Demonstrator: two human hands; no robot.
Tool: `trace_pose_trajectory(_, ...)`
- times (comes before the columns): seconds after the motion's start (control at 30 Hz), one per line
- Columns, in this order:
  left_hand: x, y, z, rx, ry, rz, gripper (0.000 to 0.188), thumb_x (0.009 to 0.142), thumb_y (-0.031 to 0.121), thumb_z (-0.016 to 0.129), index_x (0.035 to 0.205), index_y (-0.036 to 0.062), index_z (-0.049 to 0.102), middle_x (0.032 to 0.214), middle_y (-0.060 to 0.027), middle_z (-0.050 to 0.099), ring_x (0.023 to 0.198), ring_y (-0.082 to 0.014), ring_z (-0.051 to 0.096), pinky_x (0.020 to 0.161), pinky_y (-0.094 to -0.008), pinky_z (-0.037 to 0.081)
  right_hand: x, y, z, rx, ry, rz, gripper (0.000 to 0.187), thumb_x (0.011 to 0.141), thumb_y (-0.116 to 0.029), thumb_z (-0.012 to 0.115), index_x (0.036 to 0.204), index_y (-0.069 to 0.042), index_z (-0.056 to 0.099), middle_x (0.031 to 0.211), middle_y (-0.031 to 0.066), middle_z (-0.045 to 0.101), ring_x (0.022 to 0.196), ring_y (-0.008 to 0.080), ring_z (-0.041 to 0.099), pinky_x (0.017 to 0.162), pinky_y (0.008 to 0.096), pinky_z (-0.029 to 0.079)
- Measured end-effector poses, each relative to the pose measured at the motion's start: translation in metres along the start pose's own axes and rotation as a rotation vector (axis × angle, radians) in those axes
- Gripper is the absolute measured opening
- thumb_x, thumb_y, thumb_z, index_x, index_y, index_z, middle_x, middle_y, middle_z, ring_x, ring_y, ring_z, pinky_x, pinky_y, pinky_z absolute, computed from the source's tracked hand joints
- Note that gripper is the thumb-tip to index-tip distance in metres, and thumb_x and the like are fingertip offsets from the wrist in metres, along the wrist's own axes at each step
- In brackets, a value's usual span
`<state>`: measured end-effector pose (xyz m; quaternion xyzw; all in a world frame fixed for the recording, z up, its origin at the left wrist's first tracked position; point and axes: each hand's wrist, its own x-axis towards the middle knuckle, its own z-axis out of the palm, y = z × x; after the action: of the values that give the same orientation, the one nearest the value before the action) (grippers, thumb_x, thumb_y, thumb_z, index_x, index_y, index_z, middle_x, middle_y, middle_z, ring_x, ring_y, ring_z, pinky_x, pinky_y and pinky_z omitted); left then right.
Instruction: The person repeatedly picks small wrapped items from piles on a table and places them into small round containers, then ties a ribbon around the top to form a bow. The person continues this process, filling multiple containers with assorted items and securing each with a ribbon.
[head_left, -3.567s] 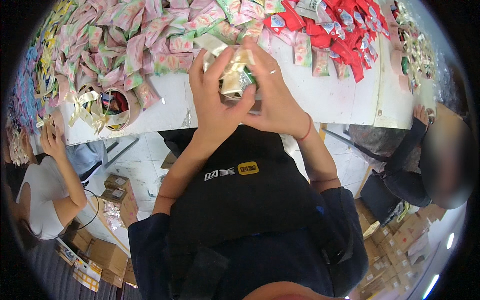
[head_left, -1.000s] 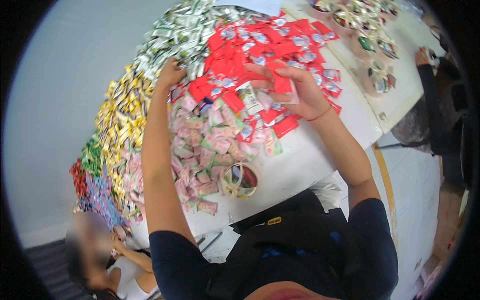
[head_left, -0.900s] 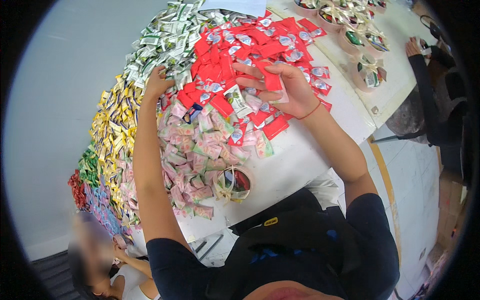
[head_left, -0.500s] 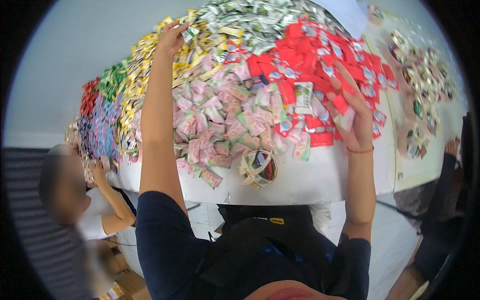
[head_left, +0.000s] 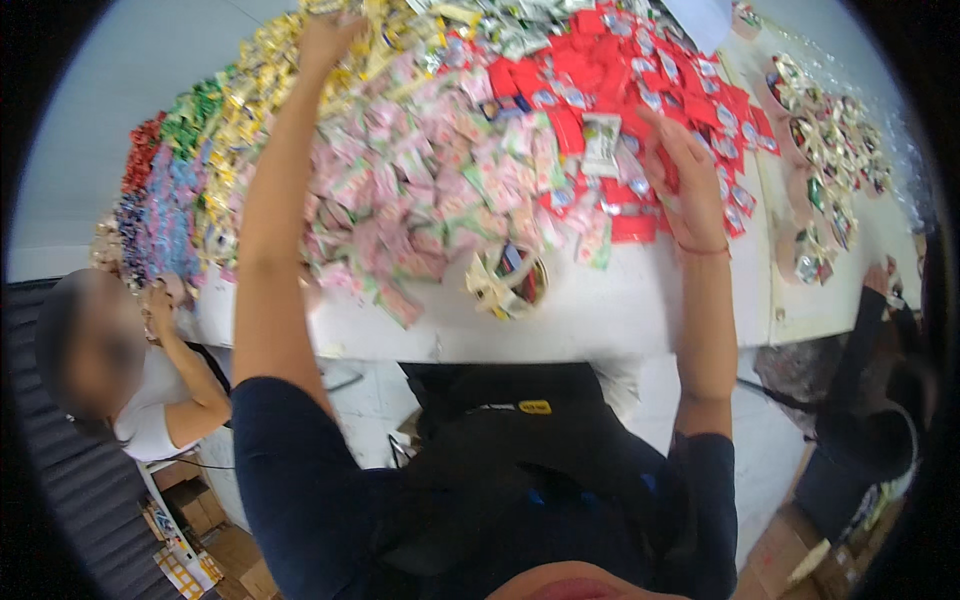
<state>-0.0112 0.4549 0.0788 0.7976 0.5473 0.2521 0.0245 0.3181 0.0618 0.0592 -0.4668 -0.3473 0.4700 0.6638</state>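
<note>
My left hand (head_left: 328,38) reaches far into the yellow packets (head_left: 262,85) at the top of the heap. Motion smears its fingers, so I cannot see whether anything is between them. Over the near side of the red packets (head_left: 600,65), my right hand (head_left: 692,185) is curled, a red packet (head_left: 669,177) showing between thumb and fingers. Close to that hand lies a white-and-green packet (head_left: 601,147). Pink packets (head_left: 400,185) spread between my arms. A small round basket (head_left: 507,280) with a cream ribbon bow stands at the table's near side, small packets inside it.
Green packets (head_left: 192,118), blue packets (head_left: 172,205) and dark red packets (head_left: 142,155) lie at the left, where another person's hand (head_left: 158,308) works. Several bow-tied baskets (head_left: 810,255) stand on the right-hand table, near another person's dark sleeve (head_left: 850,330).
The whole view has shifted, so table and heap sit higher. My left hand, which held a small white-and-green packet, has dipped into the yellow packets. My right hand has turned slightly.
</note>
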Motion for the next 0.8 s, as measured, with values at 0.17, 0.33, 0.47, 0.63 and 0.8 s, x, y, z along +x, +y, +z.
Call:
trace_pose_trajectory(0.17, -0.215, 0.172, -0.116, -0.767, -0.284, 0.295, 0.036, 0.073, 0.031, 0.079, 0.093, 0.004, 0.067, 0.079, -0.0024, 0.066, 0.065, -0.0119, 0.059, 0.062, -0.0294, 0.047, -0.077, -0.019, 0.068, -0.139, -0.177, -0.124, 0.046, 0.091, -0.022, 0.065, 0.132, -0.001, 0.056, 0.118, 0.0096, 0.066, 0.068, 0.0024, 0.048, 0.06, 0.0171, 0.041)
trace_pose_trajectory(0.33, -0.372, 0.179, -0.111, -1.011, -0.179, 0.45, 0.028, 0.066, 0.005, 0.084, 0.09, 0.0043, 0.072, 0.083, -0.007, 0.066, 0.064, -0.0125, 0.062, 0.054, -0.0222, 0.048, -0.152, 0.029, 0.095, -0.198, -0.47, -0.309, 0.028, 0.083, -0.008, 0.073, 0.109, 0.001, 0.065, 0.097, 0.0115, 0.066, 0.082, 0.0183, 0.06, 0.073, 0.0293, 0.046)
trace_pose_trajectory(0.47, -0.402, 0.168, -0.066, -0.678, 0.063, 0.182, 0.054, 0.067, 0.014, 0.086, 0.114, 0.0035, 0.062, 0.099, -0.0102, 0.061, 0.077, -0.0233, 0.061, 0.067, -0.0347, 0.052, -0.163, 0.022, 0.046, -0.57, -0.292, -0.149, 0.026, 0.082, 0.001, 0.068, 0.108, 0.002, 0.065, 0.098, 0.0125, 0.067, 0.089, 0.0227, 0.062, 0.075, 0.03, 0.046)
trace_pose_trajectory(0.63, -0.39, 0.188, -0.044, -0.542, -0.059, -0.021, 0.073, 0.067, 0.027, 0.085, 0.128, 0.0056, 0.05, 0.116, -0.012, 0.056, 0.096, -0.0283, 0.061, 0.077, -0.0385, 0.052, -0.09, -0.019, 0.037, -1.414, -0.605, -0.823, 0.027, 0.075, -0.002, 0.064, 0.102, -0.006, 0.067, 0.092, 0.0034, 0.064, 0.081, 0.0203, 0.062, 0.066, 0.0311, 0.052)
trace_pose_trajectory(0.8, -0.382, 0.169, -0.033, -0.711, -0.172, -0.016, 0.07, 0.069, 0.022, 0.081, 0.129, 0.0078, 0.049, 0.112, -0.0127, 0.064, 0.101, -0.0295, 0.064, 0.081, -0.0364, 0.052, -0.065, -0.025, 0.066, -1.58, -0.946, -1.032, 0.024, 0.077, -0.014, 0.06, 0.099, -0.006, 0.065, 0.087, 0.003, 0.057, 0.088, 0.0174, 0.06, 0.064, 0.0292, 0.053)
